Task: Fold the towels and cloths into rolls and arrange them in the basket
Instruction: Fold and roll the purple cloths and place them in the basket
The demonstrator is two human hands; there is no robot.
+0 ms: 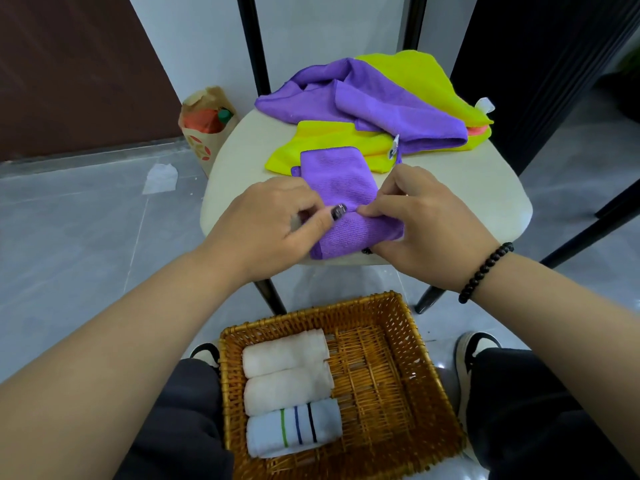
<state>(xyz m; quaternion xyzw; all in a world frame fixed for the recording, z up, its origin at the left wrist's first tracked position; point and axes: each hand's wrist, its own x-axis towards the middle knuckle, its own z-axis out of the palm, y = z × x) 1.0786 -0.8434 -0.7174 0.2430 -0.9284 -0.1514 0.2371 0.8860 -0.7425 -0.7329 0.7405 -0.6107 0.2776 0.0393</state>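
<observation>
A folded purple cloth point(341, 188) lies on the cream chair seat point(239, 174), its near end turned into a roll. My left hand point(273, 216) pinches the roll's left side and my right hand point(422, 220) pinches its right side. Behind it lie a loose purple cloth point(363, 98) and yellow cloths point(332, 140), with a bit of pink showing at the right. On the floor between my legs stands a wicker basket point(391, 358). Along its left side lie two white rolled towels point(287, 353) and a white roll with coloured stripes point(294, 431).
A paper bag point(204, 123) with an orange item and a green cap stands on the floor left of the chair, with a white scrap of paper point(160, 177) near it. Black chair legs and a dark panel point(540, 64) stand behind and to the right.
</observation>
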